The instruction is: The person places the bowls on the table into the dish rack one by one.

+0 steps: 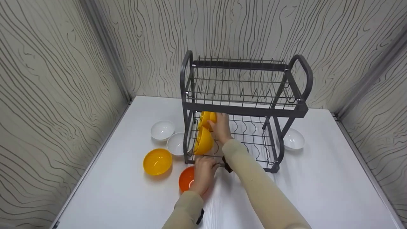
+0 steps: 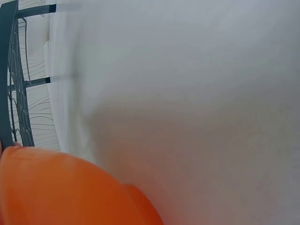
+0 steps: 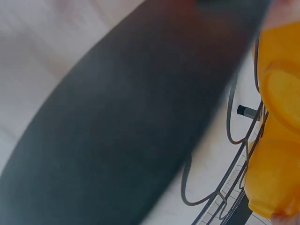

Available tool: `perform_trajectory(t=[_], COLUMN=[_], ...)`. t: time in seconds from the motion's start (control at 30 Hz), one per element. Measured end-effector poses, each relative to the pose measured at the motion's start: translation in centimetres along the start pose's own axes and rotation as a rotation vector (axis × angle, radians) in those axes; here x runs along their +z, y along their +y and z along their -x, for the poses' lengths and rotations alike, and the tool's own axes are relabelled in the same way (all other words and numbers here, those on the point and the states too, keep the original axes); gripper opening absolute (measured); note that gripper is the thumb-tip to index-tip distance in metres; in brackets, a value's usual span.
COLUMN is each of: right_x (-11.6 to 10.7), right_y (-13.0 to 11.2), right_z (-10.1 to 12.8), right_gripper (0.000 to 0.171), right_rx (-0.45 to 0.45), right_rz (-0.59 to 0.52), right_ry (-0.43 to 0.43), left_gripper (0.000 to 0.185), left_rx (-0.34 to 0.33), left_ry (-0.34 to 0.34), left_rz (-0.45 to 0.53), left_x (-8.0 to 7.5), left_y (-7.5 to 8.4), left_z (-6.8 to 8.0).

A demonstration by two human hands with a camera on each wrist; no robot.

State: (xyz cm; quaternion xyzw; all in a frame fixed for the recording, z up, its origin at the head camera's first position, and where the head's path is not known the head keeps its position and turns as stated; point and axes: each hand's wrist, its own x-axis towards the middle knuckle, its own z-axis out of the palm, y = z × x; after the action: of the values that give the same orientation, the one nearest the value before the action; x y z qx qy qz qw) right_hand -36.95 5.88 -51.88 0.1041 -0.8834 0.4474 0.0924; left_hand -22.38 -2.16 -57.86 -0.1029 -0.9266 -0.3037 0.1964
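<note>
Two yellow bowls lean on edge at the left of the dish rack's lower tier. My right hand (image 1: 221, 126) reaches in under the upper tier and grips the rear yellow bowl (image 1: 207, 119), its thumb on the near side. The front yellow bowl (image 1: 204, 142) stands just before it. At the dish rack's front rail (image 2: 5, 70), the fingers of my left hand (image 1: 203, 173) curl over the bar. Beneath that hand an orange bowl (image 1: 185, 179) sits upright on the table, partly covered. In the right wrist view, a blurred dark bar hides much of the scene.
Left of the rack stand a yellow bowl (image 1: 157, 161) and two white bowls (image 1: 162, 130), one partly behind the rack's post. Another white bowl (image 1: 293, 139) stands at the right. The upper tier (image 1: 244, 109) overhangs the lower wires. Patterned walls enclose the white table (image 1: 124, 190).
</note>
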Motion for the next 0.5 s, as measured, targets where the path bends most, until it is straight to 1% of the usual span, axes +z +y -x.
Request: perform_trajectory(t=[0.3,0.37,0.5], right_x=[-0.07,-0.14,-0.23], right_y=[0.14,0.20,0.25], right_z=[0.12,0.24,0.51], right_gripper=[0.056,0.057,0.057], right_rx=[0.044,0.053,0.069], right_rz=[-0.165,-0.178,-0.176], right_ry=[0.013,0.013,0.009], left_gripper=[0.006,0.006,0.005], left_rx=[-0.039,-0.041,-0.026], left_ry=[-0.048,-0.051,-0.031], left_rz=[0.021,0.026,0.017], left_x=[0.08,0.09,0.21], left_y=[-0.04,-0.05,-0.12], left_z=[-0.06,-0.03,0.05])
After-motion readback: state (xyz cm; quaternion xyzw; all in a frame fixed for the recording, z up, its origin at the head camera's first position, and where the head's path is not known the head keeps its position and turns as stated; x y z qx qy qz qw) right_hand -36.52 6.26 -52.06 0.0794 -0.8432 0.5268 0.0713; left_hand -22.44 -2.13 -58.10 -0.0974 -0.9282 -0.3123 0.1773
